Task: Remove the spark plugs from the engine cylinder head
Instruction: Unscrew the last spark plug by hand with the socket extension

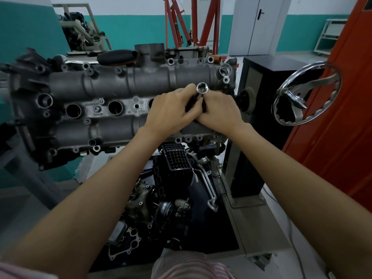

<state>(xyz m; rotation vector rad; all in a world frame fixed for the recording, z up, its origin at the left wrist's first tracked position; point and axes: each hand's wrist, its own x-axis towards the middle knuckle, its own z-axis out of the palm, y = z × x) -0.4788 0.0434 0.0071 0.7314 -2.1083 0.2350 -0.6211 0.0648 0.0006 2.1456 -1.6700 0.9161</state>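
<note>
Walls (128, 31) of the room are teal low down and white up high, with a grey door (255, 25) at the back. Near the door stands a red metal crane (193, 21), and a red cabinet (342, 117) fills the right side. In the middle a big grey engine cylinder head (112, 85) sits on a stand, with round plug holes (115, 107) along its top. A shiny hand wheel (306, 95) is on the right. Above the head, the left hand (171, 111) and right hand (219, 111) both grip a silver socket tool (202, 88). No spark plug can be seen.
</note>
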